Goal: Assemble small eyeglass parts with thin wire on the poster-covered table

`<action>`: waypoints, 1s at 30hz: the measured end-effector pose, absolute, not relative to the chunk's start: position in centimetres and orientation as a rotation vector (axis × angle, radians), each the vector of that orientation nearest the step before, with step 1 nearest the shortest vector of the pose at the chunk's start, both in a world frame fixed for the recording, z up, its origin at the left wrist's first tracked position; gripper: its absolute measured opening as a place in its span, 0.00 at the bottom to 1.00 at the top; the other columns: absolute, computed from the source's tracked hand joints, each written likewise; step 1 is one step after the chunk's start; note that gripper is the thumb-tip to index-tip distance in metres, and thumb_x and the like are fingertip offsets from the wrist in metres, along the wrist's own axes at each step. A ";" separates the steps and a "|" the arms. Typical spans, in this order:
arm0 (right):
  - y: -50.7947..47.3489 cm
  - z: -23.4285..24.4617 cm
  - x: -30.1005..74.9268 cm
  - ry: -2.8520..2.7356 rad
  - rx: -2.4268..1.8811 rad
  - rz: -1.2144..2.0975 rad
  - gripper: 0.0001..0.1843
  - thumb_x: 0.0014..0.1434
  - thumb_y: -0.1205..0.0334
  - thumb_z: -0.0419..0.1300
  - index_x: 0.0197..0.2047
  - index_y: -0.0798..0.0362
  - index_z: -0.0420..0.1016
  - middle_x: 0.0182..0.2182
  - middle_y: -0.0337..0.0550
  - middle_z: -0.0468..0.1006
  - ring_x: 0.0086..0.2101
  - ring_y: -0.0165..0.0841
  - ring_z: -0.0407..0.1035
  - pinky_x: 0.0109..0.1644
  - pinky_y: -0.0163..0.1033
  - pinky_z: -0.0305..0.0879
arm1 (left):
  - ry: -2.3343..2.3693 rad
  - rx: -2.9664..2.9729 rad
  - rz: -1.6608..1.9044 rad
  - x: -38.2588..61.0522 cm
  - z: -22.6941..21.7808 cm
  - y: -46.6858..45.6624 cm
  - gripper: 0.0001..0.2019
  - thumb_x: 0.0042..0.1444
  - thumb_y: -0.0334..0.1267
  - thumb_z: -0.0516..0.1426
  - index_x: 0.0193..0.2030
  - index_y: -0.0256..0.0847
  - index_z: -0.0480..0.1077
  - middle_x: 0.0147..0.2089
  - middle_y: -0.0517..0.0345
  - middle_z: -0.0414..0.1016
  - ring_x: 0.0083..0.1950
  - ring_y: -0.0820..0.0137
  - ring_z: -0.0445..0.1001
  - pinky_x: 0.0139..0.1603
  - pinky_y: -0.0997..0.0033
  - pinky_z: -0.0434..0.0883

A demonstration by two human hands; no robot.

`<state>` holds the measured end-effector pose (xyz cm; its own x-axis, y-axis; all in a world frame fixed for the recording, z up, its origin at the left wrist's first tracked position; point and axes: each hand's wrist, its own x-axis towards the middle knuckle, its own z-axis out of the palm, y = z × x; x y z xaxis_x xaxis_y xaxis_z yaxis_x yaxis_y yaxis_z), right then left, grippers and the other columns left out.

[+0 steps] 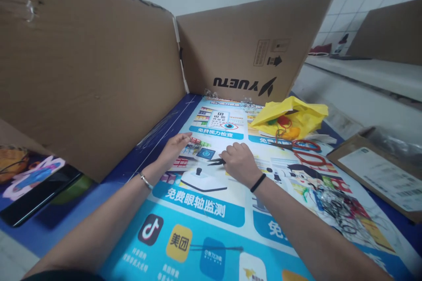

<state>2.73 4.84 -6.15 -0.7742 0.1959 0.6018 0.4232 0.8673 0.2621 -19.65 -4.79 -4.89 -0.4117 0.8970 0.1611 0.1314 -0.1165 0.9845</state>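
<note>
My right hand (240,164), with a black band at the wrist, is closed around a pair of small black pliers (216,162). Their dark jaws point left, toward my other hand. My left hand (173,149), which wears a silver bracelet, is pinched with thumb and fingers together. Whatever it holds is too fine to make out. Both hands are just above a printed poster sheet (198,202) that covers the table, a short gap between them. A thin dark stick or wire (216,248) lies on the sheet nearer to me.
Cardboard panels (99,52) stand left and behind. To the right are a yellow bag (290,116) with coloured yarn, red-handled scissors (310,160), a tangled heap of metal wire (339,210) and a cardboard box (379,171). Thin wires (156,129) and a black phone-like slab (39,193) lie left.
</note>
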 end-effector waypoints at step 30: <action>4.4 -6.4 2.6 -2.516 -0.372 -0.515 0.08 0.55 0.67 0.55 0.26 0.55 0.71 0.24 0.45 0.69 0.31 0.35 0.55 0.36 0.42 0.43 | 1.841 1.409 1.479 -21.2 -7.7 -3.1 0.12 0.50 0.39 0.58 0.42 0.44 0.75 0.46 0.54 0.76 0.51 0.62 0.70 0.55 0.65 0.61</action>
